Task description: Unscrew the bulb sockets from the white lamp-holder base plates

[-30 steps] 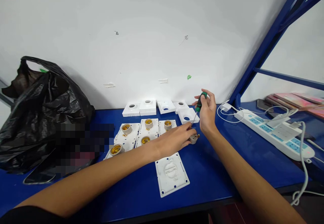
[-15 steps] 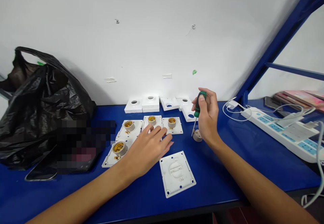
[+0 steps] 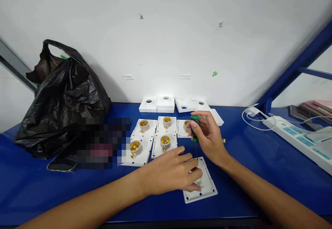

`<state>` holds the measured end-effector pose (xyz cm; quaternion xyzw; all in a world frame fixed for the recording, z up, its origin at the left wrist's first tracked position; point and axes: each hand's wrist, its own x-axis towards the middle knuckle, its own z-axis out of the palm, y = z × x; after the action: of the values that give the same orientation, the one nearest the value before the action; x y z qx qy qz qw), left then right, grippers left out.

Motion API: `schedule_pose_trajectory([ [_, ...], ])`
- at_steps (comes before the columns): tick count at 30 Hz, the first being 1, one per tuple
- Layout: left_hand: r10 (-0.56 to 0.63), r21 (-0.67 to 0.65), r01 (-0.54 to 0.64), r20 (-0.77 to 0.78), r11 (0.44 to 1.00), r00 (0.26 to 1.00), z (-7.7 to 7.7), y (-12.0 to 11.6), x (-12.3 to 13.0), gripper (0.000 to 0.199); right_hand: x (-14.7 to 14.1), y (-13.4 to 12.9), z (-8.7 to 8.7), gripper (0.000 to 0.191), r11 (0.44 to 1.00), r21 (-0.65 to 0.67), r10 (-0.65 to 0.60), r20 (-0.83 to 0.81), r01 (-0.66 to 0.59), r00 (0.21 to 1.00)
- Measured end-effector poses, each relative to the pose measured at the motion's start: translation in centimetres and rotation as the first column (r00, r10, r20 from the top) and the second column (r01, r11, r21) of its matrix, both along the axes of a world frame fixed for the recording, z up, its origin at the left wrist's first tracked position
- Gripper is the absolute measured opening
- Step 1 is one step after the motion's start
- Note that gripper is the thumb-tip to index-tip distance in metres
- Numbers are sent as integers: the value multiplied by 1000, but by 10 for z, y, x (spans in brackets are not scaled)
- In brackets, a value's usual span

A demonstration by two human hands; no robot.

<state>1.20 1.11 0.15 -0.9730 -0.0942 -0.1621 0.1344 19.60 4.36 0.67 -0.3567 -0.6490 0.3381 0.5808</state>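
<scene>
My left hand is closed over a white square base plate, its fingers curled around a pale round lamp socket that they mostly hide. In my right hand is a screwdriver with a green and black handle. It points down, and its shaft reaches behind my left fingers at the plate; the tip is hidden. Several white plates with brass-lined lamp sockets stand just beyond my left hand. A small brass piece shows beside my right wrist.
White covers with round holes line the wall at the back of the blue table. A black plastic bag and a phone are at left. A power strip with white cables lies at right.
My left hand has moved right and down from above the socket plates onto the near plate. My right hand has brought the screwdriver from the far right socket to that plate. The view has shifted left.
</scene>
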Motion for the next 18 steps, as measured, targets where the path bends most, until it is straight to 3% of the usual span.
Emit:
schedule_pose_trajectory([
  [4,61,10,-61,14,998,998,0,3,2,33,5,7,1,20,997,29,-79,5,78,997],
  [8,139,70,-144,65,987,988,18,25,-17,29,8,12,6,20,985,71,-157,34,154,987],
  [12,290,166,-303,94,939,952,36,48,-48,47,10,14,6,20,976,102,-201,88,192,976],
  [14,329,153,-335,64,930,942,36,53,-57,57,11,15,6,20,967,129,-234,113,219,966],
  [18,355,91,-358,49,929,933,23,53,-64,52,16,17,9,21,937,196,-320,144,290,936],
])
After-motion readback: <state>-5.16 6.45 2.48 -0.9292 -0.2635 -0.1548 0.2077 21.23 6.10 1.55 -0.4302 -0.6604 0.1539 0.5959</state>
